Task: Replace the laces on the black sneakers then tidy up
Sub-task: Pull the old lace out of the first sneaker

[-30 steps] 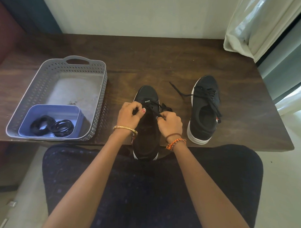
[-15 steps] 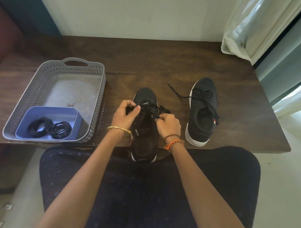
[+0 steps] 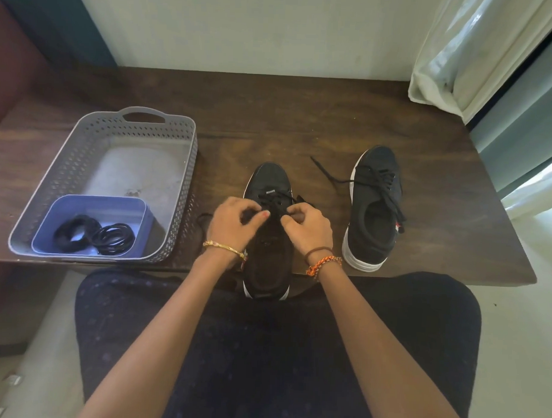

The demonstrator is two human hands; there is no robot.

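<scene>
Left hand (image 3: pixel 233 221) has slid toward the laces (image 3: pixel 276 201); both hands' fingers pinch them on the near black sneaker (image 3: pixel 269 240); right hand (image 3: pixel 308 230).

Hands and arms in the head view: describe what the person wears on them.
Both forearms are bare, with no sleeves in view. The left hand has a thin gold bracelet at the wrist and a pink-painted thumbnail. The right hand has a dark brown band and, just below it, a braided orange bracelet.

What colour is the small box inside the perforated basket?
The small plastic box is blue, sitting in the grey perforated basket; seen best in the head view.
</scene>
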